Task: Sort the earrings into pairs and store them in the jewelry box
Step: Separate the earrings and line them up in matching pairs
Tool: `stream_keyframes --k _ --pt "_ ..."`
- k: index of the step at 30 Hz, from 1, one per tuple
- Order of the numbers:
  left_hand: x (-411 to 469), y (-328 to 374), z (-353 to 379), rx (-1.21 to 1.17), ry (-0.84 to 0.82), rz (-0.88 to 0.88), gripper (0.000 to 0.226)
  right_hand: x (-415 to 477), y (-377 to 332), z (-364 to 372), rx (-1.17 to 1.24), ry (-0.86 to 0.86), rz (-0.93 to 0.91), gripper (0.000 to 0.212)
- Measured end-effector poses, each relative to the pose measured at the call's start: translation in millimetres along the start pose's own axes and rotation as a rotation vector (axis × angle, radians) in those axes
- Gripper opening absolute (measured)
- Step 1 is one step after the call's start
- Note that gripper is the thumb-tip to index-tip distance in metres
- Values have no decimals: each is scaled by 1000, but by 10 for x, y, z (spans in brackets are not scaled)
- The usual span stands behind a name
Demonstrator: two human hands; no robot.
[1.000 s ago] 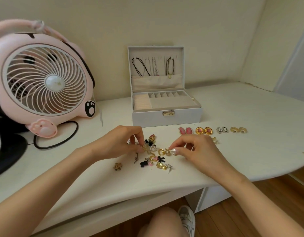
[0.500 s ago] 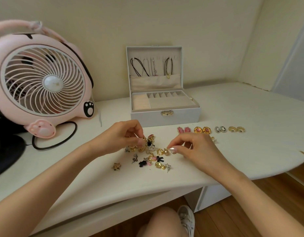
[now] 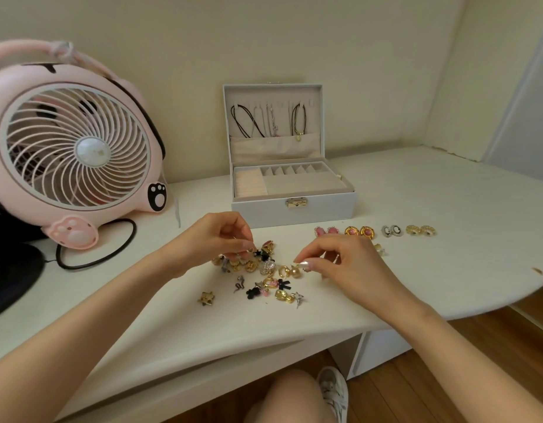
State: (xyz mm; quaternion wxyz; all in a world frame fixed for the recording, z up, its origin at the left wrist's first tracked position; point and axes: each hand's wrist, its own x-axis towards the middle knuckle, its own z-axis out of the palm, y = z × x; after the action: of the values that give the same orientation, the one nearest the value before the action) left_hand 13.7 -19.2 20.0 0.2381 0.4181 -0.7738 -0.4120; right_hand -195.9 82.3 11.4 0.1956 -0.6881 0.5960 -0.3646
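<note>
A loose pile of mixed earrings [image 3: 264, 270] lies on the white desk in front of me. My left hand [image 3: 218, 239] hovers over the pile's left side, its fingertips pinched on a small earring with a thin post. My right hand [image 3: 343, 264] rests at the pile's right edge, thumb and forefinger pinched on a gold ball earring [image 3: 294, 271]. Sorted pairs lie in a row to the right: pink [image 3: 326, 231], gold with pink centres [image 3: 359, 232], silver cameos [image 3: 392, 230], gold hoops [image 3: 421, 229]. The open white jewelry box [image 3: 294, 213] stands behind the pile.
A pink desk fan [image 3: 75, 154] with a black cable [image 3: 111, 254] stands at the left. A gold star earring [image 3: 206, 298] lies apart from the pile, and a small earring [image 3: 380, 248] sits beside my right hand. The desk's curved edge [image 3: 493, 303] runs at the right.
My left hand has lifted a little off the pile with a small earring pinched in its fingertips. My right hand has stayed on the gold ball earring.
</note>
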Motion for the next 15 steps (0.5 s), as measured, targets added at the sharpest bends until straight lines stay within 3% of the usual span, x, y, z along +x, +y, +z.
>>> stream_keyframes --k 15 --pt "-52 209 202 -137 -145 49 15 -57 39 -83 29 13 3 18"
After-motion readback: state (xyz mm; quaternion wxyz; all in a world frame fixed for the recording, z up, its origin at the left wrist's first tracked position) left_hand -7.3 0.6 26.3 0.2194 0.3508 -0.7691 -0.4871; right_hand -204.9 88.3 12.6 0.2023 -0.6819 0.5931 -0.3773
